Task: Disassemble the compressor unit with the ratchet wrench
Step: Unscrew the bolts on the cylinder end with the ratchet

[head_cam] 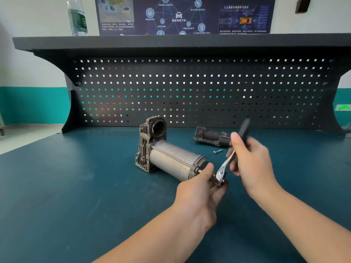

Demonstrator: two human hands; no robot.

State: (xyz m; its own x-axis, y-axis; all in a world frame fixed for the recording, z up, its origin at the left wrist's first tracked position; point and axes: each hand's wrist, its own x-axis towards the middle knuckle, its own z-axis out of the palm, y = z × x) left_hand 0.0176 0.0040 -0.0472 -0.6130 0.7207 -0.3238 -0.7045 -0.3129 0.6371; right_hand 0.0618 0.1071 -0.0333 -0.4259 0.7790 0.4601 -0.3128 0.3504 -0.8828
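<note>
while the right hand (248, 156) is holding the shiny metal ratchet wrench (225, 165), the left hand's fingers (209, 168) are pinching its head at the grey round compressor unit (171, 158); next, probably turning a bolt loose.

The wall poster (185, 15) carries Chinese text, seemingly "智能网联汽车" under a car icon; the rest is too blurred.
</note>
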